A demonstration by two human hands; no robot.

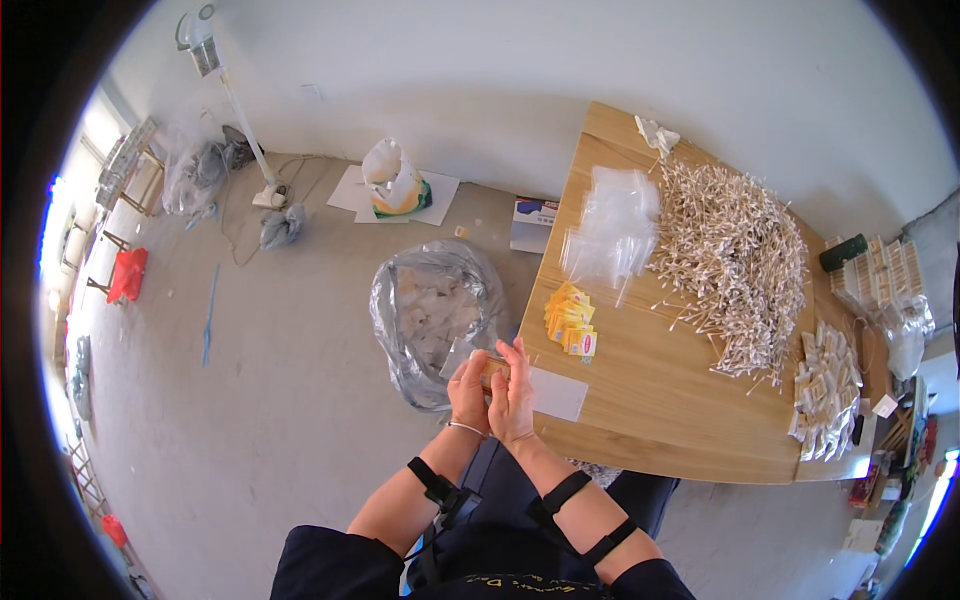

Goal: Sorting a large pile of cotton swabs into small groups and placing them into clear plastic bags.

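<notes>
My left hand (467,400) and my right hand (513,400) meet in front of me, at the table's left edge. Between them they hold a small packet with an orange-yellow card (492,371) inside; a clear plastic flap (456,357) sticks out to the left. The fingers partly cover the packet's contents. Just beyond my hands, a large grey plastic bag (388,335) stands open on the floor with pale scraps in it. On the table, a fanned stack of yellow cards (570,318), clear plastic sleeves (612,225) and a big heap of cotton swabs (730,265) lie within reach.
A white sheet (558,393) lies on the wooden table (680,420) beside my right hand. Filled packets (828,390) are piled at the table's right end. A white-and-green bag (400,190) and a white stand (240,110) are on the floor by the wall.
</notes>
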